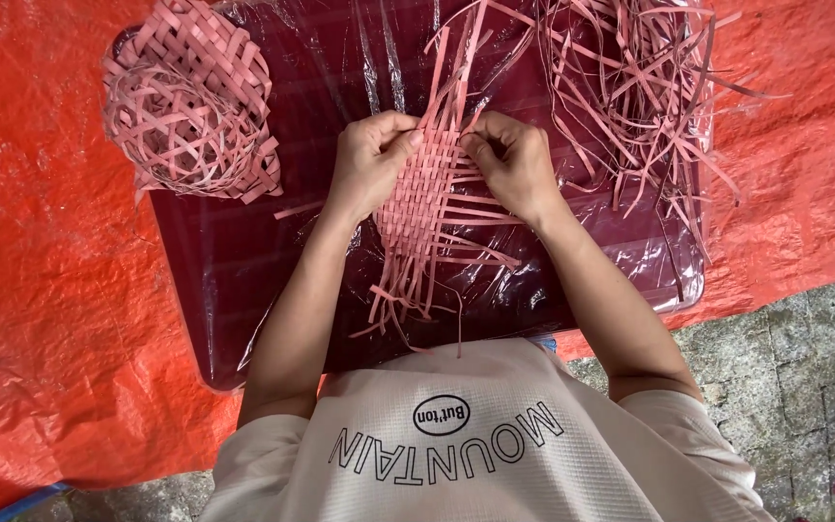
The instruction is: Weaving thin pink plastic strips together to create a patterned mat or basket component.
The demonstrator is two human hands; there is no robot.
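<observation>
Pink flat strips, half-woven into a small mat [427, 193], lie on the dark red plastic-covered table [215, 261]. Probably light, springy and loose-edged; best pinched at the weave's edge, where left hand [371, 159] and right hand [509, 159] each pinch strips. Finished pink woven baskets [186, 97] sit left, loose strips [630, 87] right.

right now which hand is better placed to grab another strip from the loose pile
Probably the right hand: the pile of loose pink strips lies just beyond it on the dark red table. The left hand presses on the woven mat, on the side of the finished baskets.
</observation>
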